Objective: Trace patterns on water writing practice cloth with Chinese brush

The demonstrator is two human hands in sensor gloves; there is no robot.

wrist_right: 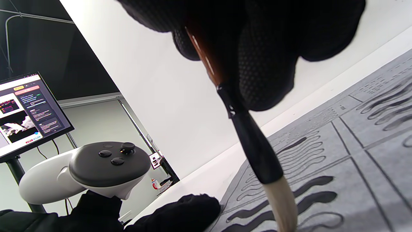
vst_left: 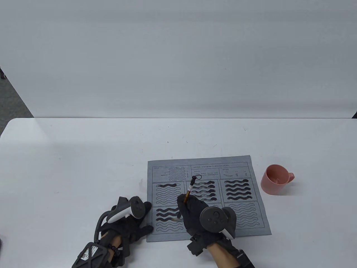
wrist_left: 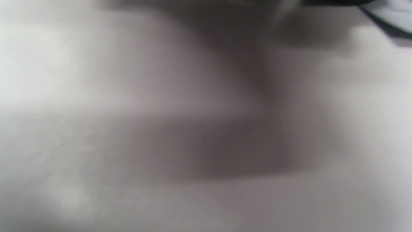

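Note:
A grey water writing cloth (vst_left: 207, 195) printed with wave patterns lies on the white table (vst_left: 83, 167); several waves are dark from wetting. My right hand (vst_left: 195, 213) grips a Chinese brush (vst_left: 190, 190), its pale tip (vst_left: 176, 219) down on the lower left panel. In the right wrist view the brush (wrist_right: 254, 154) hangs from my gloved fingers (wrist_right: 267, 64) with its tip at the cloth (wrist_right: 354, 167). My left hand (vst_left: 131, 226) rests flat at the cloth's left edge, a fingertip on the lower left corner. It also shows in the right wrist view (wrist_right: 180, 212). The left wrist view is a blur.
A pink cup (vst_left: 275, 179) stands on the table right of the cloth. A white wall rises behind the table's far edge (vst_left: 178, 118). A lit monitor (wrist_right: 27, 109) shows at the left of the right wrist view.

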